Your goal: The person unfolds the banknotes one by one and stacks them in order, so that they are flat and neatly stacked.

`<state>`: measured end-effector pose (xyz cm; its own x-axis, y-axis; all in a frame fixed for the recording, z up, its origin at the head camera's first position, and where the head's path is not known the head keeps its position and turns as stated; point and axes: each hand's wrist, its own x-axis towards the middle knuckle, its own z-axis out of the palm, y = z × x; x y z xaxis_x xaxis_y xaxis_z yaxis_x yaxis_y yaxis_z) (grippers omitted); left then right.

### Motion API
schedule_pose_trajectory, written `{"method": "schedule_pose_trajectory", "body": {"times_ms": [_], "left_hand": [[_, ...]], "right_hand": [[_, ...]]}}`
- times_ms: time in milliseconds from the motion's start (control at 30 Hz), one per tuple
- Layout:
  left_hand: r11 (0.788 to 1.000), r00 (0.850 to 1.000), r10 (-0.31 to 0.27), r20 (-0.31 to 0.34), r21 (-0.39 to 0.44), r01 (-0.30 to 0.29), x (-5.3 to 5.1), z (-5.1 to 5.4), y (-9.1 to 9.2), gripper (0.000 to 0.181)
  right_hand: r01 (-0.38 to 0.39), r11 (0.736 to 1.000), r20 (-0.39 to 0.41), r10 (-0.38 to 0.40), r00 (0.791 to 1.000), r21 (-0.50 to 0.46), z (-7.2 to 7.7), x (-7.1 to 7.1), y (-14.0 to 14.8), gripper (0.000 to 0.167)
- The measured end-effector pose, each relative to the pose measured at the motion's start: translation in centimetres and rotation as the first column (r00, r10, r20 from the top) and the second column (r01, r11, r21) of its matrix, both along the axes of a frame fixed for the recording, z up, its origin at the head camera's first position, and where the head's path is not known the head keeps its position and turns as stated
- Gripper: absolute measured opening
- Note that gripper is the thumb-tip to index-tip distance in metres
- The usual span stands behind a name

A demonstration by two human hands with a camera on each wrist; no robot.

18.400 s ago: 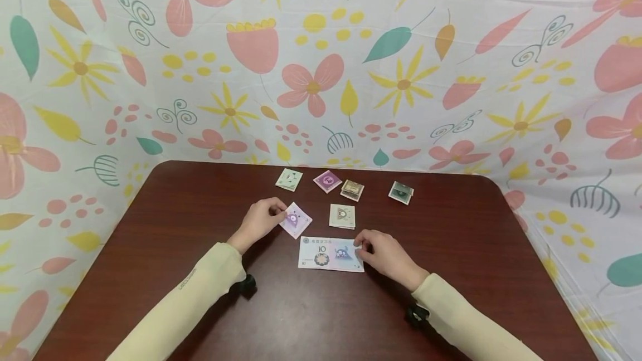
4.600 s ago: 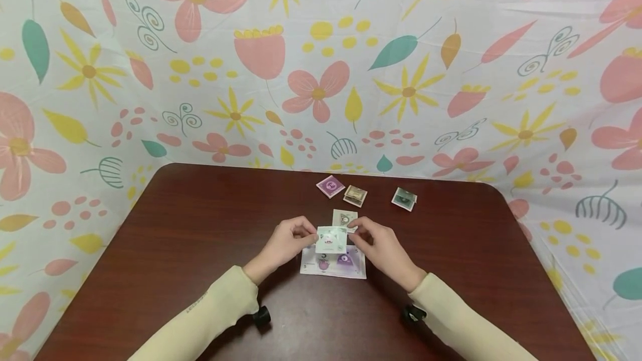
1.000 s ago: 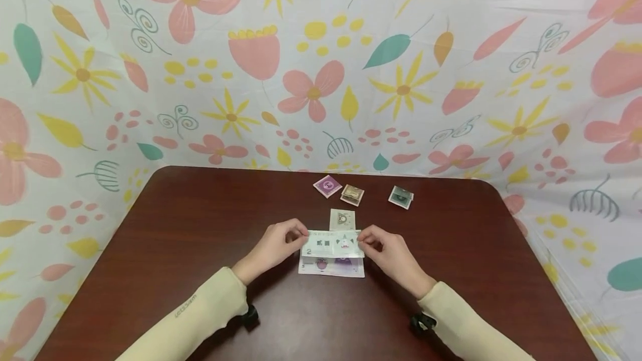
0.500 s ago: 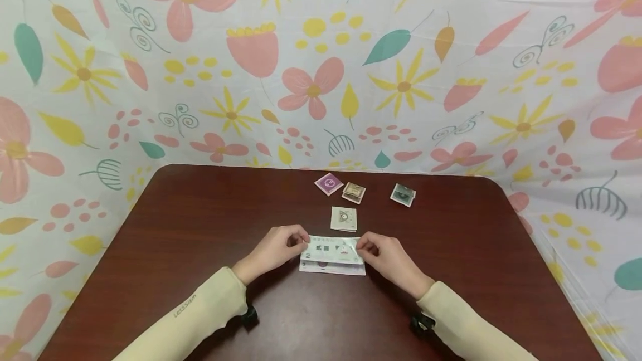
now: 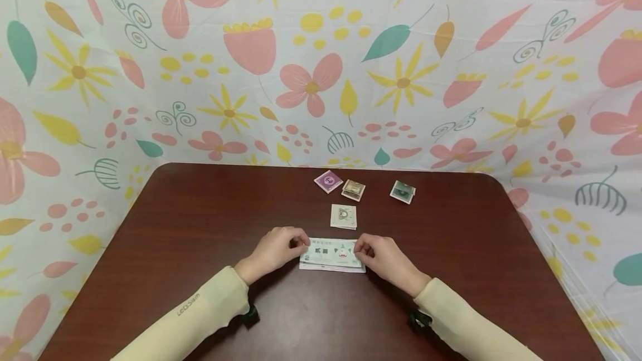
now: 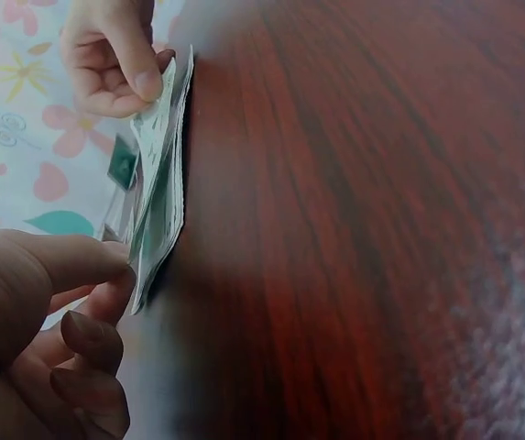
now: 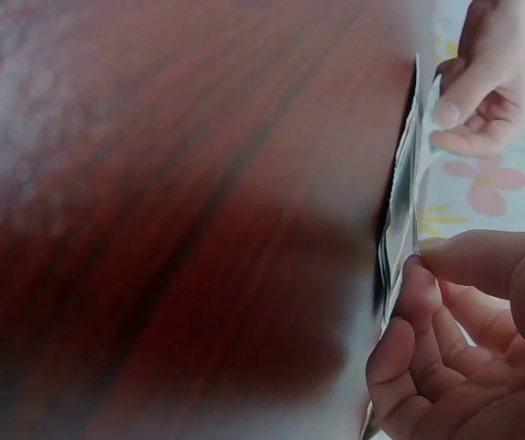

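A pale green play banknote marked 2 is spread out, its left end pinched by my left hand and its right end by my right hand. It lies just over a stack of unfolded notes, whose front edge shows beneath it. In the left wrist view a gap separates the held banknote from the stack. My right hand also shows thumb and finger closed on the note's end in the right wrist view. Most of the stack's printing is covered.
Behind the stack lies a folded pale note. Farther back are a folded purple note, a folded brown note and a folded dark green note. A floral cloth hangs behind the brown table.
The purple 5 note has been unfolded onto the 10 note. The green note was picked up folded, opened out, and lowered over them between both hands.
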<state>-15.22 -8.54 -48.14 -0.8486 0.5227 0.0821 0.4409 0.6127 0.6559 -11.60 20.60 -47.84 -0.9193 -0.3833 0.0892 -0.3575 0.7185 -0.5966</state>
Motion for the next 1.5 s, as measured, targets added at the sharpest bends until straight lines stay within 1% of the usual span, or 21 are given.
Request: {"method": "schedule_pose_trajectory", "body": {"times_ms": [67, 167, 300, 367, 633, 767, 833, 967, 1100, 1200, 1300, 1500], "left_hand": [[1.000, 1.000, 0.009, -0.014, -0.010, -0.009, -0.1, -0.1, 0.0, 0.005], [0.999, 1.000, 0.007, -0.030, -0.035, -0.008, -0.2, -0.4, 0.0, 0.005], [0.998, 0.999, 0.002, -0.037, -0.067, -0.004, -0.3, -0.9, -0.1, 0.006], [0.997, 0.999, 0.007, -0.041, -0.075, -0.010, -0.3, -0.9, -0.1, 0.006], [0.990, 0.995, 0.027, -0.091, -0.135, -0.039, 0.0, -0.4, 0.1, 0.008], [0.989, 0.996, 0.023, -0.086, -0.141, -0.035, 0.2, -0.2, 0.1, 0.010], [0.990, 0.997, 0.015, -0.073, -0.141, -0.026, 0.2, -0.2, 0.2, 0.010], [0.990, 0.998, 0.001, -0.064, -0.142, -0.011, 0.3, -0.3, 0.2, 0.010], [0.990, 0.998, 0.003, -0.064, -0.138, -0.012, 0.3, -0.5, 0.2, 0.010], [0.991, 0.998, 0.002, -0.064, -0.135, -0.011, 0.2, -0.6, 0.2, 0.010], [0.991, 0.998, 0.001, -0.061, -0.134, -0.009, 0.2, -0.7, 0.2, 0.010], [0.991, 0.998, -0.004, -0.061, -0.133, -0.004, 0.3, -0.7, 0.3, 0.010]], "right_hand": [[0.004, 1.000, 0.001, -0.004, 1.000, 0.008, 0.0, -0.1, 0.0, 0.012], [0.003, 1.000, -0.017, -0.002, 1.000, 0.026, -0.1, -0.3, -0.2, 0.011], [0.002, 0.999, -0.038, 0.000, 0.999, 0.049, -0.1, -0.5, -0.6, 0.009], [0.007, 0.998, -0.040, -0.004, 0.999, 0.058, -0.1, -0.6, -0.7, 0.009], [0.012, 0.996, -0.037, -0.009, 0.999, 0.083, 0.1, -0.6, -0.9, 0.011], [-0.007, 0.997, -0.007, 0.008, 1.000, 0.077, 0.3, -0.9, -0.8, 0.012], [-0.010, 0.997, 0.000, 0.010, 1.000, 0.076, 0.3, -1.2, -0.6, 0.013], [0.018, 0.999, -0.006, -0.018, 1.000, 0.038, 0.1, -2.4, 0.0, 0.008], [0.077, 0.997, 0.001, -0.077, 0.997, -0.011, 0.2, -4.3, 0.5, 0.002], [0.122, 0.992, 0.023, -0.121, 0.992, -0.013, 0.3, -5.7, 0.8, 0.004], [0.149, 0.989, 0.041, -0.149, 0.988, -0.001, 0.3, -6.8, 0.8, 0.008], [0.163, 0.986, 0.057, -0.165, 0.985, 0.035, 0.1, -8.3, 0.5, 0.024]]}}
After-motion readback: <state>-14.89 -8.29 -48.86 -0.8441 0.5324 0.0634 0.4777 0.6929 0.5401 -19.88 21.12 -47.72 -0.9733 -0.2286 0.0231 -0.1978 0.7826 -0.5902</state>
